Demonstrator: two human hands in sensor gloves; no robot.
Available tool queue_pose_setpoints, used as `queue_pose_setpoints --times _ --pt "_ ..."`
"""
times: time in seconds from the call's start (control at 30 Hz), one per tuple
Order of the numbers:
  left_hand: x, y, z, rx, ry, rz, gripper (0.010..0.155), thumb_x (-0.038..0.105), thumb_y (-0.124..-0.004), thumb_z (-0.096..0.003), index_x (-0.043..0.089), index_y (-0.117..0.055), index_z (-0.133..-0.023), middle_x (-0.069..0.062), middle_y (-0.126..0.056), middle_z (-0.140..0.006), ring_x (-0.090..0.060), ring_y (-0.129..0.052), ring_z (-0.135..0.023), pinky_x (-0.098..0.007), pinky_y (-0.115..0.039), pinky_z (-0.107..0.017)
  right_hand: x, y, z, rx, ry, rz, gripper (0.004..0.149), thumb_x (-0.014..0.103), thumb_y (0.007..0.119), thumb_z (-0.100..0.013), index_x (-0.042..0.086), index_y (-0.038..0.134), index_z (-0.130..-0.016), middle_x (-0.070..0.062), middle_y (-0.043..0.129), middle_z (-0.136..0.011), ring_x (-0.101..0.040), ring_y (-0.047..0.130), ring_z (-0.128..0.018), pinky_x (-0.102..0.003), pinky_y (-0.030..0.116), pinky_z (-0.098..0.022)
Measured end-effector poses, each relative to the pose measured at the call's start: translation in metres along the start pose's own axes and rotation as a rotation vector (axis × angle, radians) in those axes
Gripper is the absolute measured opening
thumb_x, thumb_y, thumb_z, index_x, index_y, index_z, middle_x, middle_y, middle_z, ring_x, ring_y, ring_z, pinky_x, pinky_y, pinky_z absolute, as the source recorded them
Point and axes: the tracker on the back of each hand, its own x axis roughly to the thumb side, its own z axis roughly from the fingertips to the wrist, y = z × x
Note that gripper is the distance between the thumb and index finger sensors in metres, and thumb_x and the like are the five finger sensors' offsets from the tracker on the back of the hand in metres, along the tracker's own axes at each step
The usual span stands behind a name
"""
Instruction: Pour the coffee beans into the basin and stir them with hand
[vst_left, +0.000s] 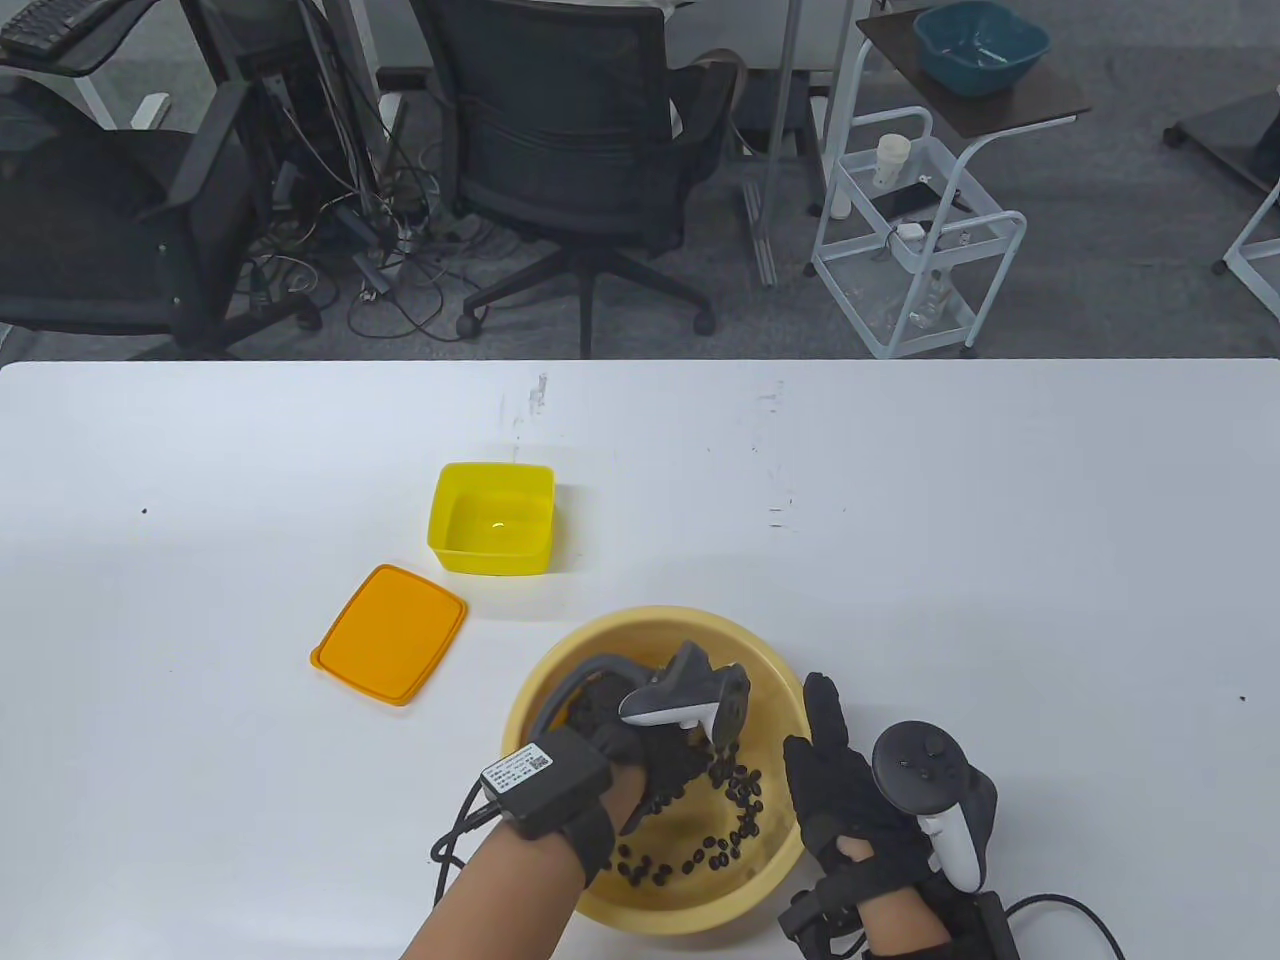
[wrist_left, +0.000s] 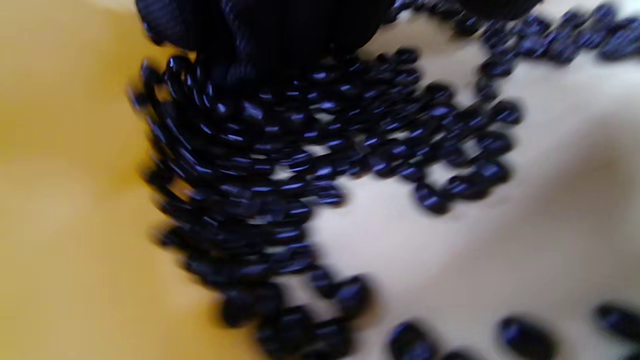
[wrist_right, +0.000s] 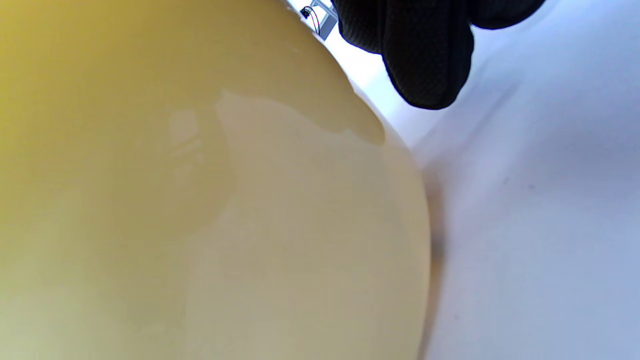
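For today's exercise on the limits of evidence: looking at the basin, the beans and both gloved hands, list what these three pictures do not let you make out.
1. Left hand fingers: in the table view its tracker covers them; the left wrist view is blurred.
2. Coffee beans under that hand: hidden, so their full amount is unclear.
3. Whether the right hand touches the basin: the right wrist view is too close to settle it.
4. Basin interior: absent from the right wrist view.

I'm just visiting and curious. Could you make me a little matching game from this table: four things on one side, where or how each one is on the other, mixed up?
Things:
1. coffee beans
2. yellow box
3. orange lid
4. right hand

Places or states:
A. flat on the table, beside the box
B. against the basin's outer wall
C. scattered inside the basin
D. standing empty, lid off

Pairs: 1-C, 2-D, 3-A, 4-B
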Motion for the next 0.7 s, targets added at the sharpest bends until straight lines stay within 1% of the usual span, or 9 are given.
queue_pose_setpoints --times 0.07,0.1,0.2,0.33,0.43,0.5,0.57,0.63,0.7 --pt "-0.001 -0.002 -0.001 -0.104 0.036 -0.021 0.078 0.058 -0.055 -0.0519 -0.002 -0.054 -0.102 -0.028 -0.072 -0.096 -0.040 -0.093 -0.080 -0.051 -0.067 -0.068 0.000 0.000 0.000 0.000 0.000 -0.001 0.064 0.042 0.049 -0.054 0.025 0.014 -0.104 -0.027 0.051 -0.096 -0.050 0.078 -0.072 -0.064 0.049 -0.062" --pt "-0.001 -0.003 -0.001 -0.135 0.043 -0.018 0.079 0.058 -0.054 -0.0519 -0.005 -0.057 -0.099 -0.029 -0.077 -0.093 -0.040 -0.096 -0.076 -0.051 -0.069 -0.067 0.000 0.000 0.000 0.000 0.001 0.000 0.064 0.042 0.049 -0.054 0.025 0.014 -0.104 -0.027 0.051 -0.096 -0.050 0.078 -0.072 -0.064 0.049 -0.062" --pt "0.000 -0.007 -0.002 -0.245 0.037 0.002 0.078 0.058 -0.054 -0.0517 -0.008 -0.072 -0.089 -0.026 -0.092 -0.080 -0.038 -0.106 -0.062 -0.050 -0.073 -0.063 0.000 0.000 0.000 -0.001 0.001 0.000 0.064 0.042 0.049 -0.054 0.025 0.014 -0.104 -0.027 0.051 -0.096 -0.050 0.078 -0.072 -0.064 0.049 -0.062" --pt "0.004 -0.015 -0.004 -0.354 -0.083 0.104 0.074 0.057 -0.057 -0.0508 -0.006 -0.086 -0.077 -0.023 -0.105 -0.065 -0.036 -0.112 -0.045 -0.047 -0.079 -0.057 0.000 0.000 0.000 -0.001 0.001 0.002 0.064 0.042 0.049 -0.054 0.025 0.014 -0.104 -0.027 0.051 -0.096 -0.050 0.078 -0.073 -0.064 0.049 -0.062" --pt "0.009 -0.019 0.000 -0.399 -0.218 0.217 0.072 0.057 -0.058 -0.0503 -0.003 -0.089 -0.075 -0.019 -0.107 -0.063 -0.035 -0.113 -0.044 -0.046 -0.079 -0.058 0.000 0.000 0.000 -0.001 0.001 0.001 0.064 0.042 0.049 -0.054 0.025 0.014 -0.104 -0.027 0.051 -0.096 -0.050 0.078 -0.072 -0.064 0.049 -0.062" --pt "0.011 -0.021 0.002 -0.400 -0.309 0.327 0.071 0.058 -0.058 -0.0505 0.000 -0.088 -0.078 -0.017 -0.106 -0.067 -0.033 -0.112 -0.049 -0.046 -0.078 -0.060 0.000 0.000 0.000 -0.001 0.001 0.003 0.064 0.042 0.049 -0.054 0.025 0.014 -0.104 -0.027 0.051 -0.096 -0.050 0.078 -0.072 -0.064 0.049 -0.062" --pt "0.013 -0.022 0.002 -0.384 -0.400 0.448 0.069 0.057 -0.057 -0.0513 0.003 -0.083 -0.084 -0.015 -0.103 -0.070 -0.031 -0.111 -0.054 -0.046 -0.076 -0.062 0.000 0.000 0.000 -0.001 0.000 0.004 0.064 0.042 0.049 -0.054 0.025 0.014 -0.104 -0.027 0.051 -0.096 -0.050 0.078 -0.072 -0.064 0.049 -0.061" --pt "0.015 -0.021 0.002 -0.379 -0.456 0.532 0.068 0.057 -0.056 -0.0520 0.004 -0.075 -0.090 -0.013 -0.097 -0.077 -0.029 -0.108 -0.062 -0.043 -0.074 -0.065 0.000 0.000 0.000 -0.002 0.001 0.003 0.064 0.042 0.049 -0.054 0.025 0.014 -0.104 -0.027 0.051 -0.096 -0.050 0.078 -0.072 -0.064 0.049 -0.061" --pt "0.015 -0.017 0.001 -0.328 -0.514 0.616 0.070 0.058 -0.055 -0.0530 0.003 -0.066 -0.095 -0.012 -0.091 -0.082 -0.028 -0.105 -0.068 -0.042 -0.072 -0.067 0.000 0.000 0.000 -0.003 0.001 0.004 0.064 0.042 0.049 -0.054 0.024 0.014 -0.104 -0.027 0.051 -0.096 -0.050 0.078 -0.072 -0.064 0.049 -0.061"
